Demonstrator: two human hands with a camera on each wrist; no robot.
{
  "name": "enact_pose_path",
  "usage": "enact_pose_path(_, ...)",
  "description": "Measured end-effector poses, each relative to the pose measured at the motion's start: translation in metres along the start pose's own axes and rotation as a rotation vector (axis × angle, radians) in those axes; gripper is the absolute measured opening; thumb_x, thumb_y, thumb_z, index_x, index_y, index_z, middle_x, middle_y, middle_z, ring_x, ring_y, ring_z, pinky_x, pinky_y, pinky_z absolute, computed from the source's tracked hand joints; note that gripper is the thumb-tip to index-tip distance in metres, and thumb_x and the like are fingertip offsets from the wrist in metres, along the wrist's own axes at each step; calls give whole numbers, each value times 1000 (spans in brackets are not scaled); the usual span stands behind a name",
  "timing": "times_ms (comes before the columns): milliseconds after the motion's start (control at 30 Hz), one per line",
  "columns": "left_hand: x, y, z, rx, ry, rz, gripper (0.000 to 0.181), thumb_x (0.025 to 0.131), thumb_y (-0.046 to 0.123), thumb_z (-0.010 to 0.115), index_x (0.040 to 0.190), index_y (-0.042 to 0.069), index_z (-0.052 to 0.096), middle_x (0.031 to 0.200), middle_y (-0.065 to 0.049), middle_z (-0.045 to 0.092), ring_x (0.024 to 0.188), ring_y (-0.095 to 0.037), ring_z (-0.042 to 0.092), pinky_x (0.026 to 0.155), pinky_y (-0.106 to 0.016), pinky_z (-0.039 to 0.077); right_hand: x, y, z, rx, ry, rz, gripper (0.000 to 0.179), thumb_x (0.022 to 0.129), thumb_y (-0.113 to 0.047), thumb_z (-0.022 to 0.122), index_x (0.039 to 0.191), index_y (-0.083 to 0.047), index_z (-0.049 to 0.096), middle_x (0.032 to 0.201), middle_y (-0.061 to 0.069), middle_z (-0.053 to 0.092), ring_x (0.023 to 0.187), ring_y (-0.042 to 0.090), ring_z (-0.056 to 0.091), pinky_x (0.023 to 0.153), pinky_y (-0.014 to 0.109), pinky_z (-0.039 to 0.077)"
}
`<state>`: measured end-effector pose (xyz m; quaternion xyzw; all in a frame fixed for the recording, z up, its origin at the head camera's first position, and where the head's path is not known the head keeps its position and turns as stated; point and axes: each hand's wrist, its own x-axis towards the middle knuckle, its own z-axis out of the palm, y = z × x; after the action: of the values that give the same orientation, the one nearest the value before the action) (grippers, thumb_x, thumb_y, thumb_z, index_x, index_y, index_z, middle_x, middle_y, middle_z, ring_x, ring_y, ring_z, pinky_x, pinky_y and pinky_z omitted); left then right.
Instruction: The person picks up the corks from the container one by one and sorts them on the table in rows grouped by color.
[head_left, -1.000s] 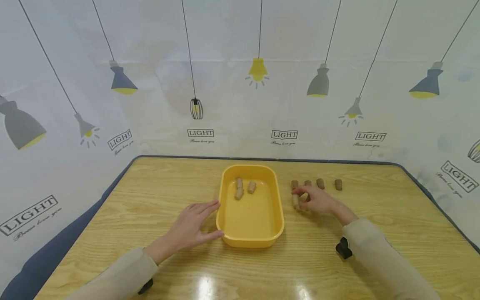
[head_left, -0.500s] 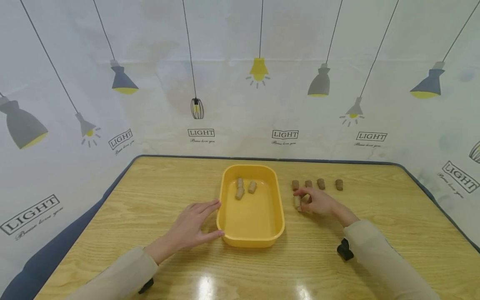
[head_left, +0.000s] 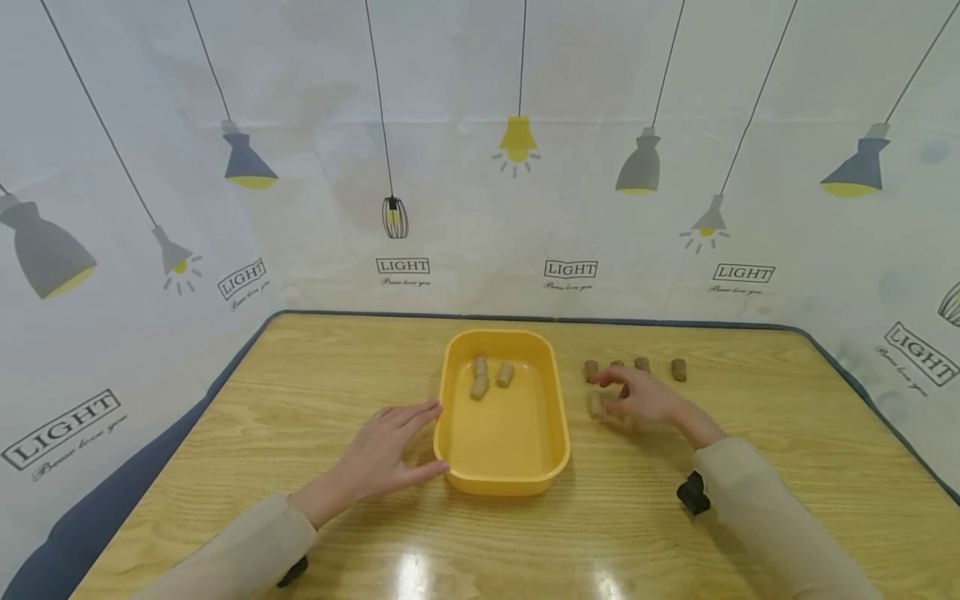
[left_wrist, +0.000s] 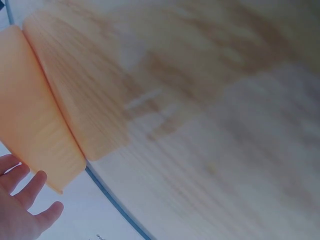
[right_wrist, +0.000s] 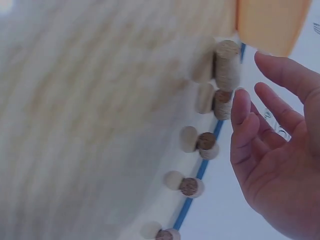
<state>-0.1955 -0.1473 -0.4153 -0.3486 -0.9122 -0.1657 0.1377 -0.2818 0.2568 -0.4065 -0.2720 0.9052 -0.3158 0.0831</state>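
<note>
My left hand (head_left: 378, 454) has its fingers spread against the left side of a yellow plastic tub (head_left: 498, 483); the left wrist view shows the fingertips along the tub's edge. Inside the tub lie a few light corks (head_left: 505, 375), grouped toward the far end. My right hand (head_left: 641, 398) hovers on the tub's right with thumb and fingers parted. Beside its fingertips a pale cork (head_left: 596, 406) stands on the table, and the right wrist view shows a gap between this cork (right_wrist: 227, 65) and the fingers.
Behind the right hand runs a row of darker corks, with one (head_left: 591, 371) near the tub and another (head_left: 678, 369) at the right end. The wooden table (head_left: 322, 375) meets a lamp-printed curtain (head_left: 465, 208) at its far edge.
The right hand has parted its fingers from the pale cork and drawn slightly right. That cork now stands free, a touch farther right. The left hand and the tub have stayed in place.
</note>
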Motion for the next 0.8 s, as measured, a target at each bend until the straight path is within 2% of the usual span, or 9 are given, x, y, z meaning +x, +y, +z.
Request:
enact_pose_path(133, 0, -1, 1, 0, 7, 2, 75, 81, 59, 54, 132, 5, 48, 136, -7, 45, 117, -24, 46, 97, -46, 34, 7, -9, -11, 17, 34, -20, 43, 85, -9, 63, 123, 7, 49, 116, 26, 52, 89, 31, 54, 75, 41, 46)
enact_pose_path(233, 0, -1, 2, 7, 13, 6, 75, 81, 60, 54, 132, 5, 48, 135, -7, 46, 117, -24, 47, 96, -46, 35, 15, -22, -20, 28, 45, 1, 45, 85, -12, 63, 125, 3, 48, 118, 25, 51, 77, 22, 54, 68, 34, 47)
enact_pose_path(333, 0, -2, 3, 14, 20, 11, 75, 82, 60, 53, 132, 5, 48, 135, -7, 46, 116, -24, 47, 96, -45, 36, 24, -38, -29, 30, 47, 21, 45, 86, -17, 63, 126, -1, 48, 120, 22, 50, 74, 19, 55, 61, 32, 48)
enact_pose_path(433, 0, -3, 3, 12, 22, 13, 76, 82, 61, 52, 132, 5, 48, 135, -7, 46, 116, -24, 47, 96, -45, 36, 36, -54, -34, 11, 55, 12, 43, 87, -18, 62, 125, -2, 50, 120, 18, 52, 78, 20, 54, 63, 32, 48)
enact_pose_path(600, -1, -3, 3, 7, 13, 5, 76, 82, 61, 52, 133, 5, 47, 136, -7, 45, 117, -24, 46, 97, -45, 34, 59, -76, -37, -14, 66, -24, 43, 86, -12, 63, 125, 0, 50, 119, 18, 53, 84, 24, 56, 76, 39, 47)
enact_pose_path(800, 0, -3, 2, -1, 12, 2, 76, 81, 61, 52, 132, 5, 48, 136, -7, 45, 117, -24, 47, 97, -45, 34, 85, -99, -31, -10, 82, -26, 42, 85, -18, 64, 123, -5, 53, 116, 14, 55, 84, 23, 55, 75, 37, 48)
